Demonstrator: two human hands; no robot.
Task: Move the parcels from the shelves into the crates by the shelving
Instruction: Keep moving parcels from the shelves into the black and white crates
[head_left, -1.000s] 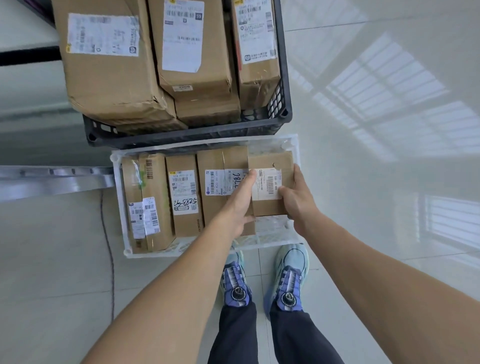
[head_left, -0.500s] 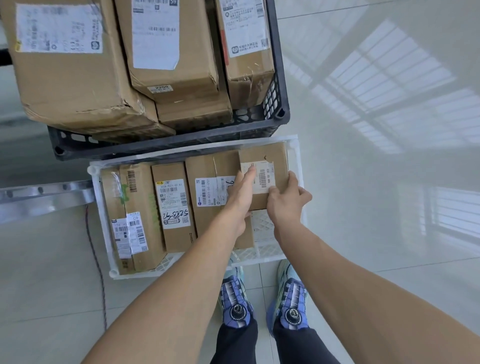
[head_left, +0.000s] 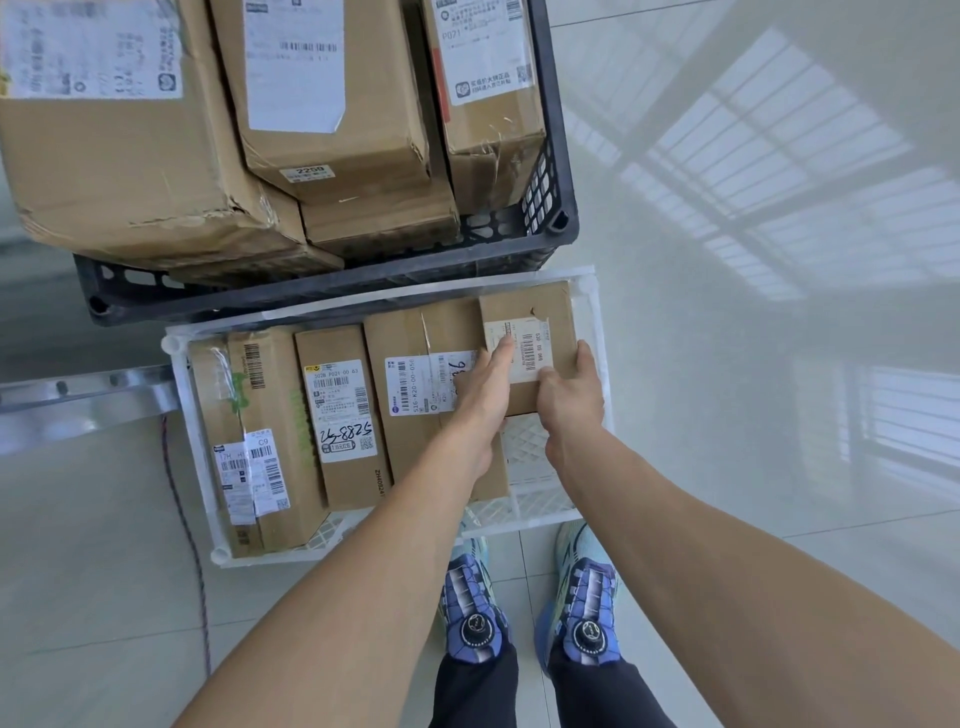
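The black crate (head_left: 563, 228) on the far side is full of large cardboard boxes, cut off by the picture's top edge; the white lattice crate (head_left: 597, 322) near the feet holds a row of boxes; the small cardboard parcel (head_left: 553, 312) lies in its far right corner; it looks light and stiff, best taken by opposite sides; the left hand (head_left: 480, 395) rests flat on it with straight fingers; the right hand (head_left: 569, 402) pinches its near right corner; what is under the parcel is hidden.
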